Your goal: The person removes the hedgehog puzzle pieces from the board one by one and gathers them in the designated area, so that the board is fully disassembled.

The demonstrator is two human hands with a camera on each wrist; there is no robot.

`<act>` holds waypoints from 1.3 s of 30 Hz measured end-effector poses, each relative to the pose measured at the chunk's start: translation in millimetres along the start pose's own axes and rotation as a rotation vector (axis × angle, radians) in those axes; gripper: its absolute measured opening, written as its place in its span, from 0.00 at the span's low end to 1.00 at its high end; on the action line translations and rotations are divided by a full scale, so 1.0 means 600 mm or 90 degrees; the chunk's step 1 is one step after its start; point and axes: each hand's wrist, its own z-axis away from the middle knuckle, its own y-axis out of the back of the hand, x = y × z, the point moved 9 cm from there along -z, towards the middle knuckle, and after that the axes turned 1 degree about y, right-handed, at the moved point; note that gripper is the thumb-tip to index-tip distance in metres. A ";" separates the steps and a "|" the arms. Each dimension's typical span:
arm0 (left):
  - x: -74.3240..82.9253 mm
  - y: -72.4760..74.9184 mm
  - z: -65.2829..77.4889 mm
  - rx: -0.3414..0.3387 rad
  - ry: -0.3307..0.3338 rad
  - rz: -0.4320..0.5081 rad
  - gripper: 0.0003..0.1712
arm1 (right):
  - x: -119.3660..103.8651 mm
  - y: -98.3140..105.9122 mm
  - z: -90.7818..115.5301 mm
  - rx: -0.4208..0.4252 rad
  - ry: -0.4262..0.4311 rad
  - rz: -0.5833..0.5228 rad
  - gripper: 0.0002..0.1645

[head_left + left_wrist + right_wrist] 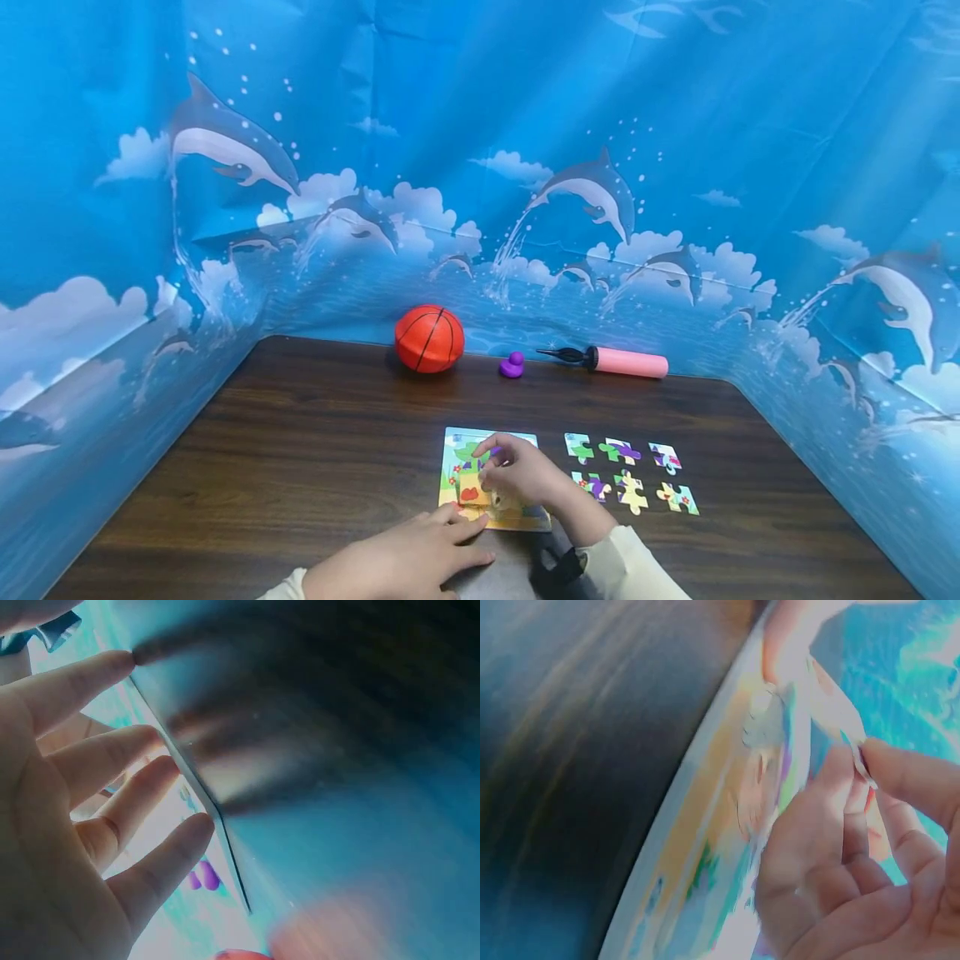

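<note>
A jigsaw puzzle board point(452, 446) with a colourful picture lies on the dark wooden table. My right hand point(525, 475) is over the board and pinches a yellow puzzle piece point(471, 492) with a red patch between thumb and fingertip. In the right wrist view the piece point(838, 705) is tilted up from the board point(694, 814). My left hand point(408, 554) rests at the board's near left corner, its fingers spread and nearly straight. The left wrist view shows those fingertips along the board's edge point(196, 784). Part of the board is hidden beneath the right hand.
Several loose puzzle pieces point(632, 492) lie in two rows right of the board. Along the back of the table point(322, 417) stand an orange-red basketball point(429, 339), a purple toy duck point(512, 365) and a pink hand pump point(630, 362). A blue dolphin-print curtain point(465, 150) surrounds the table.
</note>
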 end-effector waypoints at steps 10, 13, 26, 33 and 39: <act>-0.013 0.013 0.002 -0.007 0.073 0.059 0.34 | 0.073 0.105 0.073 0.096 -0.083 -0.042 0.15; -0.017 0.013 0.004 -0.007 0.094 0.061 0.36 | 0.103 0.135 0.105 0.112 -0.099 -0.022 0.14; -0.019 0.015 0.008 0.015 0.121 0.064 0.39 | 0.151 0.171 0.155 0.113 -0.111 -0.006 0.09; -0.017 0.014 0.002 0.008 0.119 0.069 0.38 | 0.151 0.180 0.164 0.135 -0.121 0.061 0.05; -0.017 0.010 -0.003 0.008 0.120 0.060 0.37 | 0.138 0.188 0.167 0.162 -0.100 0.223 0.05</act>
